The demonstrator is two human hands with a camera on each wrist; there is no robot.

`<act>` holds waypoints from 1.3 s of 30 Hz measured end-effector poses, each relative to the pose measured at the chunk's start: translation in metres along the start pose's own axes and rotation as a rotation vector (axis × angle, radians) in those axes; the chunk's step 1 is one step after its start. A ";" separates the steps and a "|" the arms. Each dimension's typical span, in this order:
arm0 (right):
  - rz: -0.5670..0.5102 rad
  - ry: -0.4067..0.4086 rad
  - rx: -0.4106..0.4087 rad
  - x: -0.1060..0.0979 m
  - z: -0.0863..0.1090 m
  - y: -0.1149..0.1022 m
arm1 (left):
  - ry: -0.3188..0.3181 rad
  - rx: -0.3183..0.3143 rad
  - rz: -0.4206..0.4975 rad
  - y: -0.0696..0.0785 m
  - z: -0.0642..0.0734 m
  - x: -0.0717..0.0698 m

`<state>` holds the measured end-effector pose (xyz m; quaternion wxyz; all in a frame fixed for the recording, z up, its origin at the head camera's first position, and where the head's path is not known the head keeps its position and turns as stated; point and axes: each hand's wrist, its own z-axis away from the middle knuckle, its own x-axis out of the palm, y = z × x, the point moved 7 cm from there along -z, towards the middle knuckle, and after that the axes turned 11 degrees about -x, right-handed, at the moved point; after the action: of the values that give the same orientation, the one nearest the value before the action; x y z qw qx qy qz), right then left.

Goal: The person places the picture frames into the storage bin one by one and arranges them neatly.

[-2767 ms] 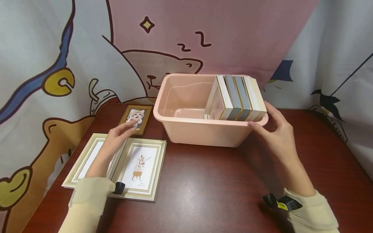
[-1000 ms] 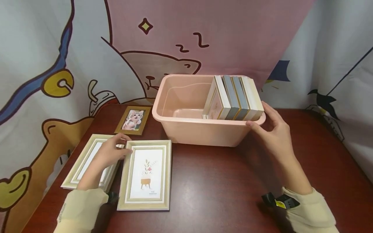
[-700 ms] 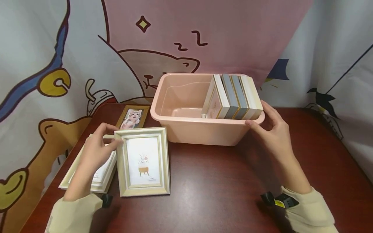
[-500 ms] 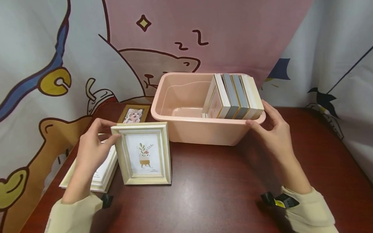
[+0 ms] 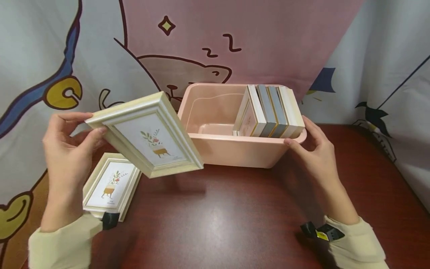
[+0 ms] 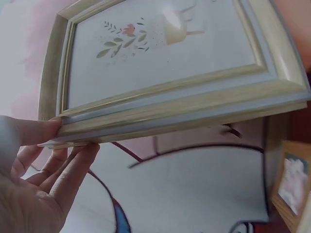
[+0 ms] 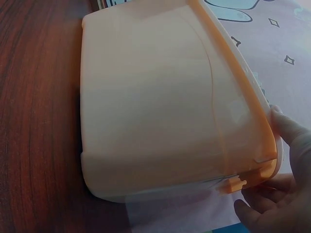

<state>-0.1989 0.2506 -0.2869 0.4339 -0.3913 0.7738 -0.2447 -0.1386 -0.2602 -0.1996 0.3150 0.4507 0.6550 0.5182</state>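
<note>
My left hand [image 5: 67, 149] pinches a cream picture frame [image 5: 152, 140] by one corner, thumb on the front and fingers behind. The frame hangs tilted above the table, its potted-plant print facing me, and it overlaps the left end of a pink plastic bin [image 5: 235, 151] in the head view. At the bin's right front corner, my right hand [image 5: 317, 157] grips the rim between thumb and fingers. Several framed pieces [image 5: 272, 112] with white, grey and cream edges stand on edge inside the bin's right half.
A matching cream frame [image 5: 111, 186] lies face up on the dark red table [image 5: 228, 220], below the left hand. The small brown-framed kitten picture [image 6: 293, 182] shows in the left wrist view; the held frame hides it in the head view. A cartoon-print curtain [image 5: 268, 41] backs the table.
The left hand has taken hold of the upper cream frame, stood it up and lifted it off the table toward the upper left, tilting it. The right hand stays at the bin's corner.
</note>
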 end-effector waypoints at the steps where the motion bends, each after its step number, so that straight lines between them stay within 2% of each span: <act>1: 0.003 0.000 -0.001 0.000 0.000 0.000 | -0.010 0.015 0.066 0.006 -0.001 -0.001; 4: 0.004 0.002 -0.006 0.000 0.000 0.000 | -0.018 0.069 0.177 0.026 -0.004 -0.001; 9: -0.003 0.006 -0.009 0.000 0.000 0.001 | 0.011 0.127 0.311 0.054 -0.012 0.004; 13: 0.003 0.008 -0.021 -0.001 -0.001 0.000 | 0.029 0.195 0.317 0.070 -0.020 0.015; 15: 0.009 0.008 -0.026 -0.001 -0.001 0.000 | 0.016 0.254 0.293 0.079 -0.024 0.028; 18: 0.014 0.010 -0.019 -0.002 0.000 0.000 | -0.013 0.298 0.246 0.086 -0.030 0.053; 20: 0.022 0.006 -0.010 -0.002 0.001 0.000 | -0.039 0.318 0.177 0.086 -0.036 0.070; 24: 0.030 -0.001 0.000 -0.001 0.002 -0.001 | -0.096 0.244 0.170 0.074 -0.049 0.100; 28: 0.015 0.006 0.000 -0.002 0.004 -0.002 | -0.146 0.212 0.172 0.061 -0.059 0.131; 34: 0.007 0.008 -0.006 -0.002 0.005 -0.004 | -0.205 0.155 0.098 0.034 -0.067 0.171; 39: 0.009 0.013 -0.015 -0.002 0.005 -0.006 | -0.246 0.139 0.022 0.008 -0.070 0.197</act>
<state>-0.1915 0.2482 -0.2846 0.4270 -0.3892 0.7803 -0.2395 -0.2760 -0.1064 -0.1625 0.3551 0.5386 0.6411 0.4157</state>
